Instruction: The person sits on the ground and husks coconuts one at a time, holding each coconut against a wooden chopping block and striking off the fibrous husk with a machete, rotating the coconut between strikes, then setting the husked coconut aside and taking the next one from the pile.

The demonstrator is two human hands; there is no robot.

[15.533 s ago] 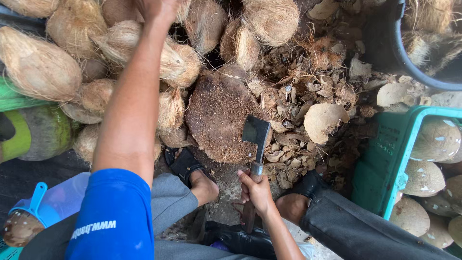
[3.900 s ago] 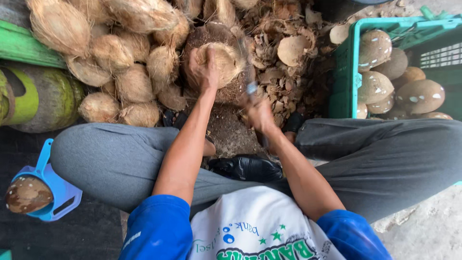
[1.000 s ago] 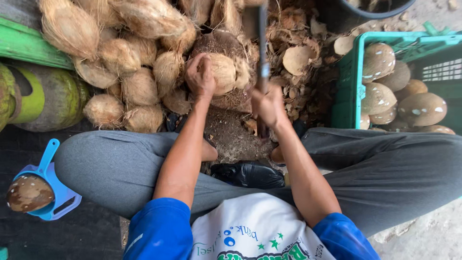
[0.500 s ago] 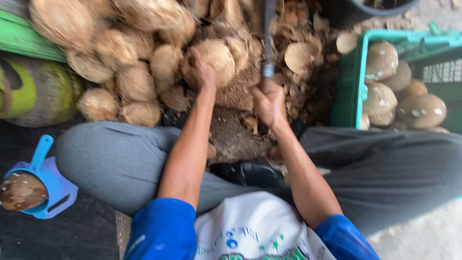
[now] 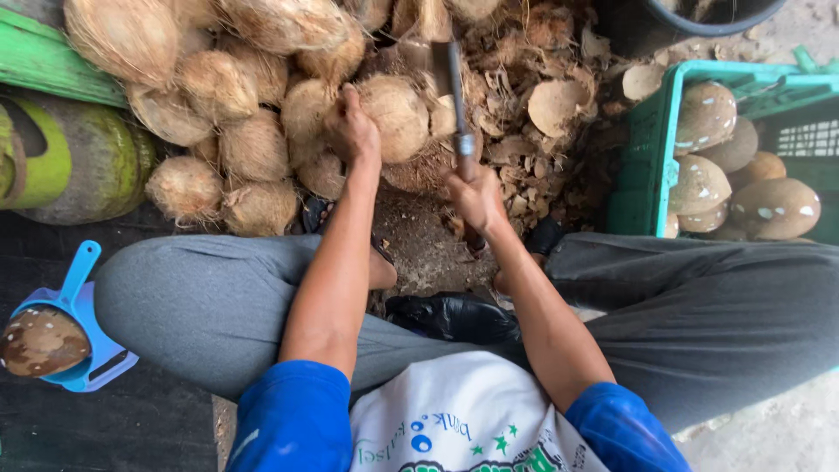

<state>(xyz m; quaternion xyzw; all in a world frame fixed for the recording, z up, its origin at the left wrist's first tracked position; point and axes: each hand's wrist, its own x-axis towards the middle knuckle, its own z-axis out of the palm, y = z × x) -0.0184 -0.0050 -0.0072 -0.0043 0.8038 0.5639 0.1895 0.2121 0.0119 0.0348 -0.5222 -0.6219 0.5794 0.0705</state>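
Note:
My left hand [image 5: 351, 129] grips a fibrous brown coconut [image 5: 398, 114] and steadies it on a round wooden chopping block [image 5: 419, 175]. My right hand [image 5: 474, 197] is closed around the handle of a cleaver [image 5: 454, 83]. The blade points away from me, raised just right of the coconut. I sit with both knees spread wide in grey trousers, the block between them.
A heap of husked coconuts [image 5: 218, 96] lies to the left and behind the block. Husk scraps [image 5: 533, 131] litter the ground. A green crate [image 5: 651, 149] at right holds peeled coconuts [image 5: 773, 208]. A blue scoop [image 5: 74, 315] with a coconut sits at lower left.
The cleaver has tipped forward from near upright toward the coconut. My left hand keeps the same coconut on the block; fifteen seconds ago it was reaching into the pile.

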